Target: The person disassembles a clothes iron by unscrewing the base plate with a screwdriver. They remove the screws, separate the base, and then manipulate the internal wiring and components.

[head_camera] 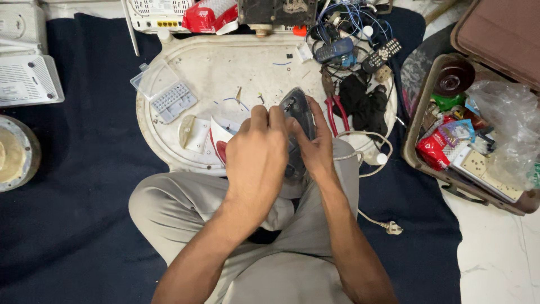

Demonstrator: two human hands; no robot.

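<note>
The grey, wedge-shaped electric iron body (298, 115) stands on edge between both hands, its long axis running away from the person, nose outward. The left hand (257, 155) curls over its near side, fingers closed against it; the right hand (315, 147) clasps the far flank, equally close. Red-handled pliers (334, 107) lie just beyond the right hand on the white oval tray (225, 67).
</note>
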